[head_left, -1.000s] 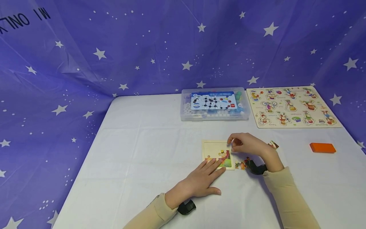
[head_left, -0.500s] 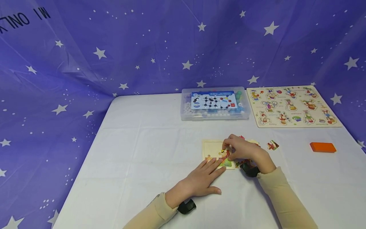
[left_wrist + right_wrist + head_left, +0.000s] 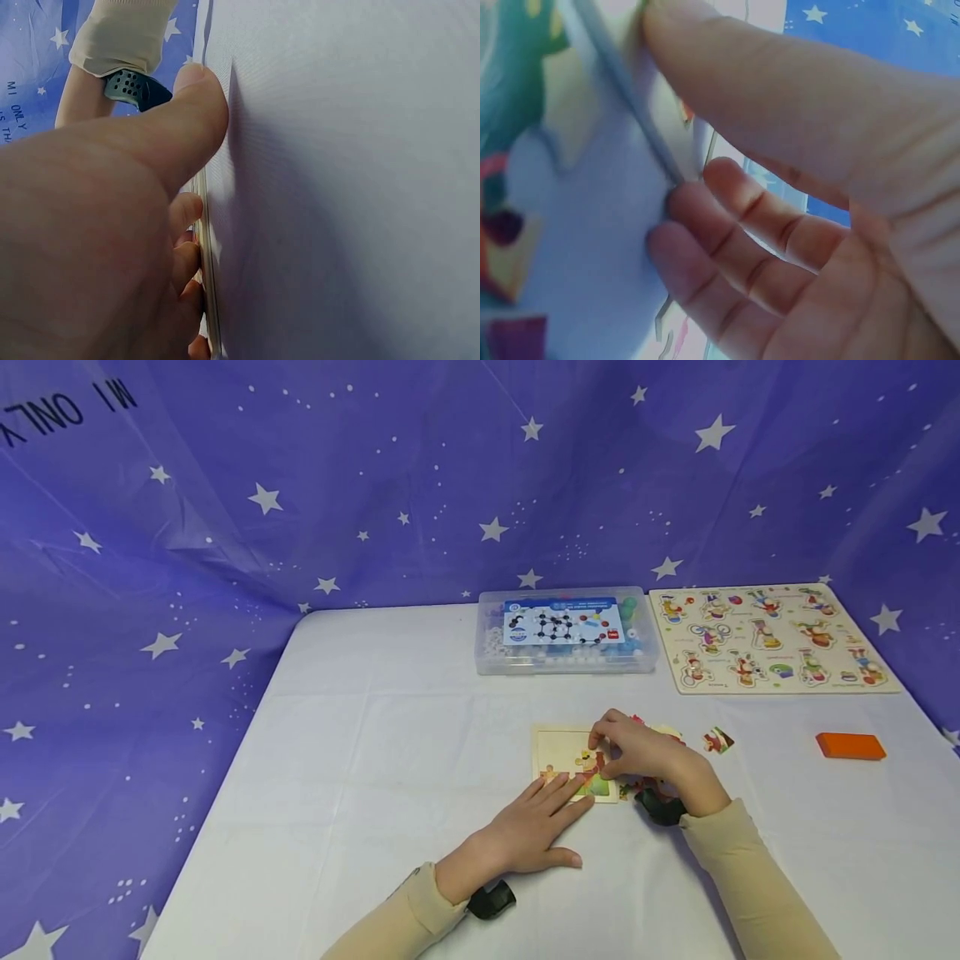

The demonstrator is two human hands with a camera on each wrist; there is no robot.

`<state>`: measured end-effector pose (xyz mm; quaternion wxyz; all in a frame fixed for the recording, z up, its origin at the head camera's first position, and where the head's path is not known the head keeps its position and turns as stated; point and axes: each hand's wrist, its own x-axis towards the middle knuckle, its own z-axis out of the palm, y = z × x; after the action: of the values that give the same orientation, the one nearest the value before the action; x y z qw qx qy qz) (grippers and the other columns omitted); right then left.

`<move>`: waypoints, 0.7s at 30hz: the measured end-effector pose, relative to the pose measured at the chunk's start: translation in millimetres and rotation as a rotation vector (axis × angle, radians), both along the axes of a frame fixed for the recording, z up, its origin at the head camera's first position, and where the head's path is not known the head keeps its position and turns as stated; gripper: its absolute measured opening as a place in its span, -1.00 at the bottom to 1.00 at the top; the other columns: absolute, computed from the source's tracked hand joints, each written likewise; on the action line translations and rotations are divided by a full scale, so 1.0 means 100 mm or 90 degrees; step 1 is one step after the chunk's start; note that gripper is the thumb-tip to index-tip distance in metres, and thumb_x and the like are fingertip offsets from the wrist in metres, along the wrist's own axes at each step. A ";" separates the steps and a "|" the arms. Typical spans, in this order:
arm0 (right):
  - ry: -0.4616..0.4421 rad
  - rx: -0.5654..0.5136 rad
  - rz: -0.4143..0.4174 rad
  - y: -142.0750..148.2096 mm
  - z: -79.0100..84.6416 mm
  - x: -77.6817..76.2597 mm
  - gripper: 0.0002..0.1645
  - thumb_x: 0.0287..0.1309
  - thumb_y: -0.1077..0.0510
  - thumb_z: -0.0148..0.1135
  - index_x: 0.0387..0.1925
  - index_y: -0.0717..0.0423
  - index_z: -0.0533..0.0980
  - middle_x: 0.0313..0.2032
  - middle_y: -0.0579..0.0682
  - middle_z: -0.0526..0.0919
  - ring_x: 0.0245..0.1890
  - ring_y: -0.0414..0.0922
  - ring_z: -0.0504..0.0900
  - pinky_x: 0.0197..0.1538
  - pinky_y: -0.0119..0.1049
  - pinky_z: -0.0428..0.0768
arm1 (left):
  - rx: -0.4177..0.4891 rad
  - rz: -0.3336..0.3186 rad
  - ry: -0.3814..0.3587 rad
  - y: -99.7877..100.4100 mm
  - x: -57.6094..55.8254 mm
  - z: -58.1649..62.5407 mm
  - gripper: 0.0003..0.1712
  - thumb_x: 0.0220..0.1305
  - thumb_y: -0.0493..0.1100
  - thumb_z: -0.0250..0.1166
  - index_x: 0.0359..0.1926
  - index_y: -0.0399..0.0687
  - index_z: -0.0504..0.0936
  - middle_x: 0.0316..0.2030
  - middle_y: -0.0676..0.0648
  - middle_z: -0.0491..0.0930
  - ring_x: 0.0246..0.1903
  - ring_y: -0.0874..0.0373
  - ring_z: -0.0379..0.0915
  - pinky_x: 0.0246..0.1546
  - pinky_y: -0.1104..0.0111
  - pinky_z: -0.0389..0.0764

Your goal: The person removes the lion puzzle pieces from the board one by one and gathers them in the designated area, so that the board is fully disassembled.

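In the head view, a small square puzzle tray [image 3: 566, 742] holds several jigsaw pieces along its lower part. My left hand [image 3: 525, 835] lies flat, fingers extended over the tray's front edge and the lower pieces. At the tray's right side, my right hand [image 3: 633, 749] bends thumb and index finger around a red jigsaw piece [image 3: 588, 761] showing an animal's head, pinching it. The right wrist view has the thumb [image 3: 727, 67] above and curled fingers [image 3: 727, 255] below; the pinched spot is hidden there. In the left wrist view, the fingers meet the tray's thin edge [image 3: 211, 300].
Loose jigsaw pieces [image 3: 666, 732] lie under and beside my right hand, with another piece [image 3: 717, 741] farther right. An orange block [image 3: 851, 746] sits at the right. Behind are a clear plastic case [image 3: 566, 664] of model parts and a wooden picture board [image 3: 787, 683].
My right hand has come left and down from above the tray's right edge onto the red piece, uncovering loose pieces behind it. My left hand has stayed in place.
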<state>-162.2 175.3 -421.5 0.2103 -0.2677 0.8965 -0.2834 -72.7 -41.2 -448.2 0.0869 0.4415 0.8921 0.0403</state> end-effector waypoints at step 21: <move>0.021 -0.060 0.009 0.08 -0.08 0.02 -0.81 0.03 0.27 0.27 -0.39 0.07 0.39 -0.53 -0.10 0.37 -0.54 -0.19 0.34 -0.45 -0.33 0.34 | 0.012 0.005 -0.017 0.01 0.00 0.01 -0.13 0.19 0.34 -0.03 0.39 0.01 0.04 0.39 -0.11 -0.16 0.35 0.03 -0.29 0.26 0.17 -0.09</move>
<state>-160.6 183.7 -429.2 0.1846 -0.2880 0.8837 -0.3195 -72.3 -40.6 -446.9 0.0941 0.4382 0.8922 0.0552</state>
